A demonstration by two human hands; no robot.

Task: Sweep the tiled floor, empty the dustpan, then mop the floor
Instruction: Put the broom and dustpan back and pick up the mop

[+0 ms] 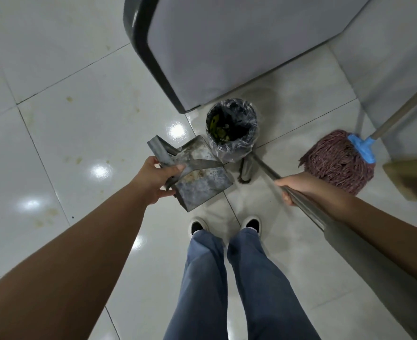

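Dustpan sits pinched in my left hand beside the lined bin, ready for tipping. My right hand wraps the broom handle, parking it aside.

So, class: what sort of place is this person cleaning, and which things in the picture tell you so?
Probably an indoor room, perhaps a home or small office; the exact kind is unclear. Clues: glossy white floor tiles with stains, a small lined bin beside grey furniture, and a mop leaning nearby.
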